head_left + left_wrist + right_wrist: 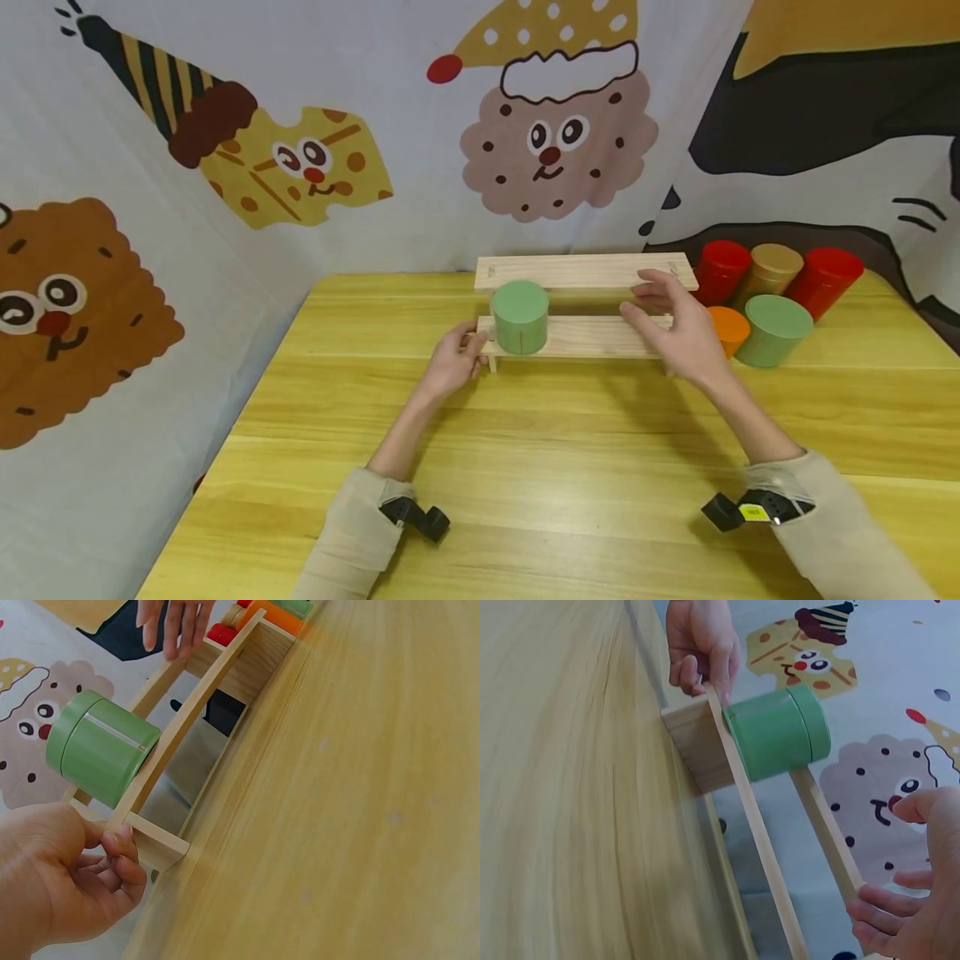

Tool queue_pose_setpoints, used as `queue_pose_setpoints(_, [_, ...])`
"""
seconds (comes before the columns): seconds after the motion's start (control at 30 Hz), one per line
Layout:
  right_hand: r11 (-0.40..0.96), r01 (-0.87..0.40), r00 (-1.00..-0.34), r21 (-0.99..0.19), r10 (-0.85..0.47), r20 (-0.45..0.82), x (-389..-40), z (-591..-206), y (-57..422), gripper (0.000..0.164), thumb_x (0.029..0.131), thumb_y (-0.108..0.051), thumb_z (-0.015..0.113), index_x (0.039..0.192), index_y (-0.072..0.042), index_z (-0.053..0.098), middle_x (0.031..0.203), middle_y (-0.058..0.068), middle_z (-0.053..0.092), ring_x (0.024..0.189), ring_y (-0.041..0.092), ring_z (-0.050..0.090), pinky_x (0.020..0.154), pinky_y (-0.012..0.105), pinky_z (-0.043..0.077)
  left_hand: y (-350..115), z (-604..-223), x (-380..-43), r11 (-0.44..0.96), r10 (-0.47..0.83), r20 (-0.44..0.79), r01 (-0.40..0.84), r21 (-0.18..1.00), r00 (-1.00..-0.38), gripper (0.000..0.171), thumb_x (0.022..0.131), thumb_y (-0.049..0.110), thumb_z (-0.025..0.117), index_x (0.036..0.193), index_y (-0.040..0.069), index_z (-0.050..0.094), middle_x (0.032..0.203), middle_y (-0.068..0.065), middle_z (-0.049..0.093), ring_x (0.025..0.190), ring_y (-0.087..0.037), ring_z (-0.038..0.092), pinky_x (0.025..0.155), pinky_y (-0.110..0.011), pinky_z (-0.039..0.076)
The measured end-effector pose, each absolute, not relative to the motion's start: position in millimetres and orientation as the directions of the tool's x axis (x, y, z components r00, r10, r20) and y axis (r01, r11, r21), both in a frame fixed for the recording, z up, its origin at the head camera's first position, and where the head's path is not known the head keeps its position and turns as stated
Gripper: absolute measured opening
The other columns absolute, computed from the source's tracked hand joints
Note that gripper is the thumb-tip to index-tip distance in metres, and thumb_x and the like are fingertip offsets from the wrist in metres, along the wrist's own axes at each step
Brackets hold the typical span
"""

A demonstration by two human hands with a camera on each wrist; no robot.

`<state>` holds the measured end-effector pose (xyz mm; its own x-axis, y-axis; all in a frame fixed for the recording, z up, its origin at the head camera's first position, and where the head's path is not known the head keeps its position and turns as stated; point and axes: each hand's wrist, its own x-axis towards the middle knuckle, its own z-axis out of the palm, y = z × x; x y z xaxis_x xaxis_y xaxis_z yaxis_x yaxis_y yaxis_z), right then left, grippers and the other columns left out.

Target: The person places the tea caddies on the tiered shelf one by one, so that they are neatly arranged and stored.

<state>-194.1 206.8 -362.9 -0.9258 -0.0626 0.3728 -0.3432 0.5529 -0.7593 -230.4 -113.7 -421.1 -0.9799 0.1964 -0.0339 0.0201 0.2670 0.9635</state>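
A two-step wooden rack [588, 337] stands near the back of the table. On the left part of its lower step sits a green lidded canister [521, 318], upright; its side also shows in the left wrist view. My left hand [453, 362] pinches the left end of the lower step between thumb and fingers, just beside the canister. Over the right end of the rack is my right hand [678, 333], its fingers spread and slightly bent with nothing held. Its fingertips lie close to the upper step [826, 832]; whether they touch it I cannot tell.
Right of the rack stand two red canisters [831, 279], a gold canister [772, 271], an orange one [726, 329] partly behind my right hand, and a second green canister [774, 331]. A cartoon-printed cloth [405, 75] hangs behind the wooden table [540, 500].
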Motion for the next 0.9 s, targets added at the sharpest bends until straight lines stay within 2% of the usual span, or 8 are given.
queue_pose_setpoints(0.2, [0.559,-0.341,-0.923,-0.756,-0.049,0.381,-190.5,-367.7,224.6,0.058,0.1,-0.027,0.065,0.147,-0.002,0.045,0.13,0.024,0.06,0.119,0.045,0.055,0.103,0.06,0.039,-113.8,-422.4,-230.8,0.263,0.199,-0.032,0.022,0.965,-0.979,0.051,0.109,0.02,0.05,0.15,-0.008,0.037,0.094,-0.014,0.06,0.069,-0.02,0.058,0.054,-0.022,0.046])
queue_pose_setpoints(0.3, [0.582,-0.333,-0.92,-0.742,-0.028,0.391,-188.1,-368.9,234.1,0.056,0.1,-0.027,0.065,0.147,-0.004,0.046,0.129,0.022,0.06,0.118,0.039,0.056,0.106,0.04,0.042,-113.5,-421.9,-230.2,0.263,0.198,-0.035,0.019,0.965,-0.98,0.052,0.109,0.02,0.05,0.15,-0.008,0.036,0.095,-0.014,0.06,0.069,-0.02,0.058,0.054,-0.022,0.046])
queue_pose_setpoints(0.43, [0.606,-0.311,-0.917,-0.732,0.009,0.398,-186.1,-367.9,245.1,0.054,0.099,-0.028,0.066,0.145,-0.005,0.049,0.128,0.019,0.061,0.115,0.022,0.057,0.095,0.011,0.038,-113.1,-421.3,-230.1,0.262,0.197,-0.03,0.023,0.965,-0.98,0.051,0.109,0.02,0.05,0.15,-0.008,0.037,0.094,-0.014,0.06,0.068,-0.021,0.058,0.054,-0.022,0.046])
queue_pose_setpoints(0.63, [0.602,-0.304,-0.916,-0.739,0.027,0.399,-184.4,-366.9,262.2,0.054,0.101,-0.024,0.065,0.145,0.0,0.045,0.129,0.021,0.056,0.115,0.029,0.052,0.096,0.013,0.038,-113.1,-420.3,-229.9,0.257,0.203,-0.024,0.03,0.966,-0.979,0.05,0.109,0.018,0.05,0.149,-0.009,0.037,0.095,-0.015,0.061,0.069,-0.021,0.058,0.055,-0.022,0.047])
queue_pose_setpoints(0.77, [0.598,-0.3,-0.911,-0.744,0.052,0.409,-181.1,-365.8,276.2,0.054,0.101,-0.022,0.064,0.146,0.001,0.044,0.128,0.018,0.055,0.112,0.013,0.051,0.095,0.012,0.038,-113.0,-419.6,-229.4,0.265,0.201,-0.034,0.021,0.964,-0.979,0.051,0.109,0.019,0.049,0.15,-0.008,0.035,0.097,-0.015,0.061,0.071,-0.022,0.059,0.056,-0.023,0.047])
queue_pose_setpoints(0.83, [0.611,-0.288,-0.906,-0.737,0.077,0.417,-179.1,-364.9,283.6,0.054,0.1,-0.023,0.065,0.145,0.0,0.046,0.126,0.013,0.056,0.108,0.004,0.05,0.095,0.009,0.038,-113.2,-419.5,-229.1,0.271,0.2,-0.04,0.016,0.963,-0.979,0.052,0.109,0.02,0.049,0.151,-0.008,0.035,0.098,-0.015,0.061,0.071,-0.022,0.059,0.057,-0.024,0.048])
queue_pose_setpoints(0.9, [0.622,-0.273,-0.902,-0.734,0.1,0.42,-177.1,-363.9,291.0,0.054,0.1,-0.024,0.066,0.145,0.0,0.047,0.125,0.006,0.056,0.106,0.0,0.049,0.094,0.008,0.038,-113.2,-419.3,-229.0,0.275,0.198,-0.044,0.012,0.962,-0.979,0.053,0.109,0.02,0.049,0.151,-0.008,0.034,0.099,-0.015,0.061,0.072,-0.022,0.059,0.057,-0.024,0.048])
